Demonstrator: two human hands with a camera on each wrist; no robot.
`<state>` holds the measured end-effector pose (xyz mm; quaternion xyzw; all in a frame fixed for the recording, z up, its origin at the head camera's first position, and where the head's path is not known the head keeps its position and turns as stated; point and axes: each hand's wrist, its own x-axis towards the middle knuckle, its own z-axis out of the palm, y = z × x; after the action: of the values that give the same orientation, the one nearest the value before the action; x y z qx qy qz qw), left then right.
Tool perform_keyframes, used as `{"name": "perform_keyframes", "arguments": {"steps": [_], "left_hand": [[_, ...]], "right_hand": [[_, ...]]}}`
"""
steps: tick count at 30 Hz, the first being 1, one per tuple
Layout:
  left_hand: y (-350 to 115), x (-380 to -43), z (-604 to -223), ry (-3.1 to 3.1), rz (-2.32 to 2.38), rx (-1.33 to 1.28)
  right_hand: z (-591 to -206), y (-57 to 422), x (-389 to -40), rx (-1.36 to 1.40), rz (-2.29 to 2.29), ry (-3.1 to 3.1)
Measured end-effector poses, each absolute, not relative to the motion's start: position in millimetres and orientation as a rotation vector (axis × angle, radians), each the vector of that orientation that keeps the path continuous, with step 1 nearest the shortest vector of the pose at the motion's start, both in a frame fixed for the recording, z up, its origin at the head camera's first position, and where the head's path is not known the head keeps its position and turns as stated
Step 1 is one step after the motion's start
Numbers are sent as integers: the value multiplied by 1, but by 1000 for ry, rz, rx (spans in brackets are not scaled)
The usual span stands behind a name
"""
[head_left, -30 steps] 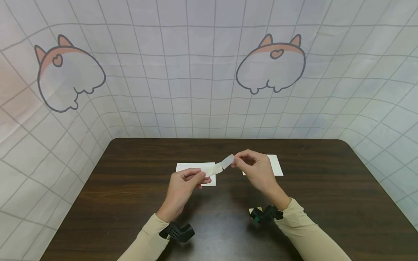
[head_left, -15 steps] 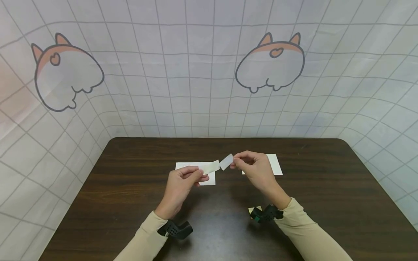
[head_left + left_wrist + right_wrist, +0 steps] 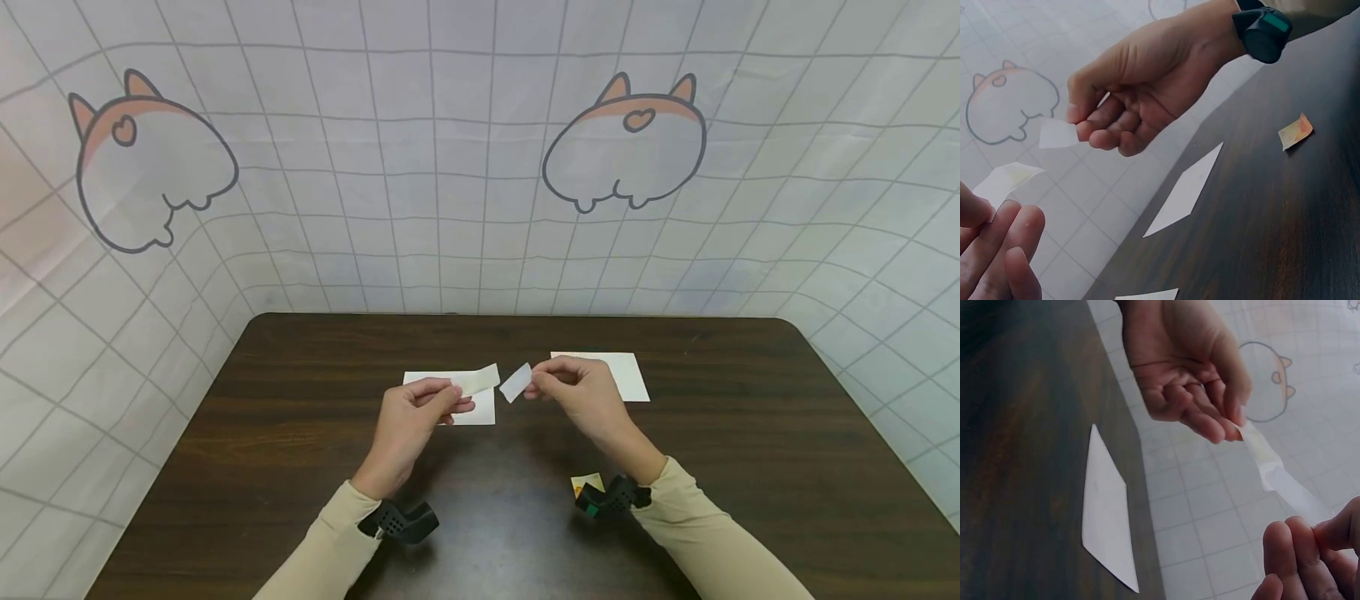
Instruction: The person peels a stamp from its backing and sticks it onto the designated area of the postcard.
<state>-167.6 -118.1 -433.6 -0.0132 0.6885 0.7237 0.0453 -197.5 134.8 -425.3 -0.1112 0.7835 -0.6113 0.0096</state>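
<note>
My left hand (image 3: pixel 405 425) pinches a pale cream, slightly curved strip (image 3: pixel 480 380) between thumb and forefinger. A small whitish, thin rectangular piece (image 3: pixel 516 382) is pinched in my right hand (image 3: pixel 594 407). In the head view a narrow gap separates the two pieces, both held up above the table. The left wrist view also has the whitish piece (image 3: pixel 1059 134) apart from the curled strip (image 3: pixel 1010 180). Beneath the left hand, a white card (image 3: pixel 478 412) lies on the table. Another white card (image 3: pixel 632 380) lies behind the right hand, which partly covers it.
A small yellow-orange paper piece (image 3: pixel 581 482) lies beside the right wrist, partly hidden by a black wrist device (image 3: pixel 613 497). The dark wooden table (image 3: pixel 300 367) backs onto a white gridded curtain (image 3: pixel 420 208) with cartoon animal prints.
The cream strip and the whitish piece were joined end to end; now a gap shows between them. Both hands have lowered a little, the left one also shifting slightly left.
</note>
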Motion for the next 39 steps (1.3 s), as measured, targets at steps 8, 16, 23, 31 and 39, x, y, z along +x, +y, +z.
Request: {"name": "perform_keyframes", "arguments": {"steps": [8, 16, 23, 31, 39], "left_hand": [[-121, -170, -435, 2122, 2199, -44], [-124, -171, -437, 2129, 2184, -57], [-125, -171, -438, 2143, 2169, -56], [-125, -172, -438, 2135, 2167, -57], [-125, -172, -439, 2139, 2152, -57]], "right_hand": [[-437, 131, -194, -376, -1804, 2416], [-448, 127, -193, -377, -1747, 2371], [-453, 123, -189, -388, -1696, 2313], [-459, 118, -187, -446, -1556, 2322], [-457, 110, -184, -599, -1381, 2293]]}}
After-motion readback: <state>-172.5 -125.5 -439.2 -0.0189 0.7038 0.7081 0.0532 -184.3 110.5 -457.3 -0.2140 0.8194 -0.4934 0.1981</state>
